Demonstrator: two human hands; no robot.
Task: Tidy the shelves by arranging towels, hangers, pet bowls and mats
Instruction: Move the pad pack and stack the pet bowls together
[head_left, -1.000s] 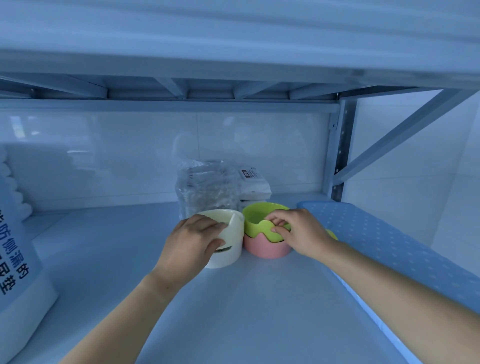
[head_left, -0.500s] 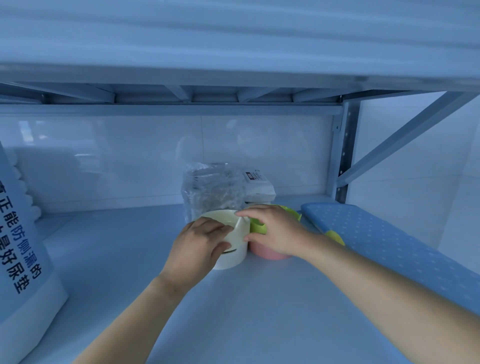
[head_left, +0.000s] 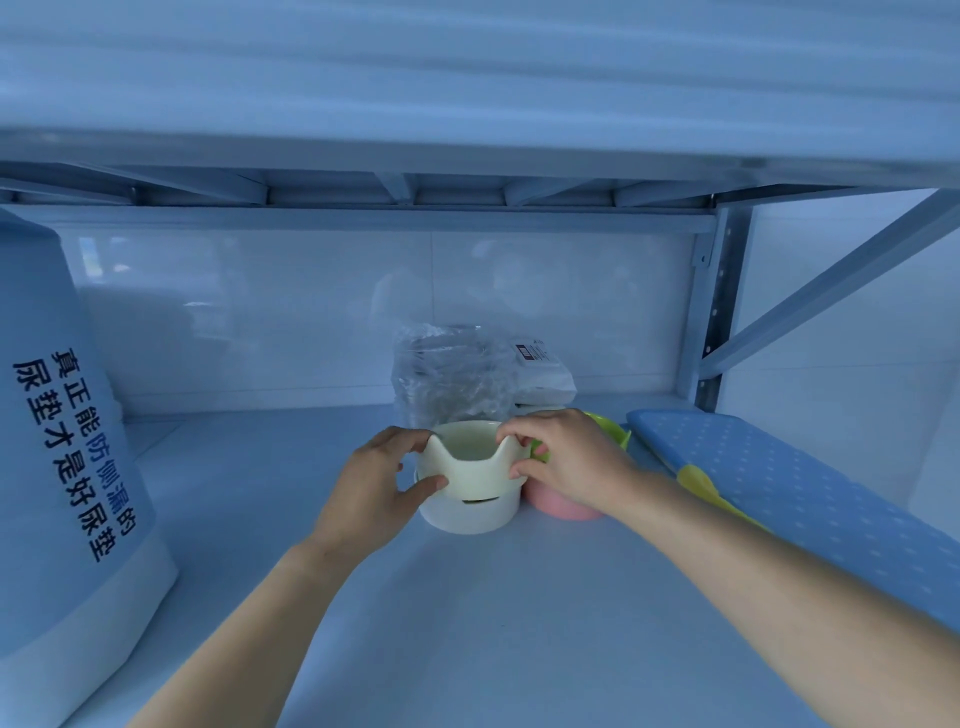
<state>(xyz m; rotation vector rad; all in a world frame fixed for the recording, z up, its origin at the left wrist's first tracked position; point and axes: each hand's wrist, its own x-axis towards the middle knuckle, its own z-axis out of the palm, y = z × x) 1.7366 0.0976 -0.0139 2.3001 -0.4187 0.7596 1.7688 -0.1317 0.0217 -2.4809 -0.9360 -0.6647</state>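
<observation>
Both hands are on the cream cat-eared pet bowl (head_left: 467, 465), which sits near the middle of the shelf (head_left: 467, 634), nested in a round white base (head_left: 467, 517). The left hand (head_left: 371, 486) grips it from nine o'clock, thumb pressed on the near wall and fingers curled over the left ear. The right hand (head_left: 569, 462) holds it from three o'clock the same way, thumb on the near wall and forefinger hooked over the right ear.

Touching the white base at three o'clock is a pink bowl (head_left: 561, 504), mostly hidden under the right wrist. A lime-green bowl (head_left: 608, 427) shows just past the knuckles; I cannot tell how it sits in the pink one.

At twelve o'clock from the cream bowl, just behind it, stands a crinkled clear plastic bag (head_left: 447, 374). A white labelled packet (head_left: 543, 376) lies beside the bag, towards one o'clock.

Further out at three o'clock a blue dotted mat (head_left: 810, 504) lies flat along the shelf edge, with a yellow-green piece (head_left: 698, 480) against its near side. Well apart at nine o'clock stands a large white pack (head_left: 67, 467) printed with dark characters.
</observation>
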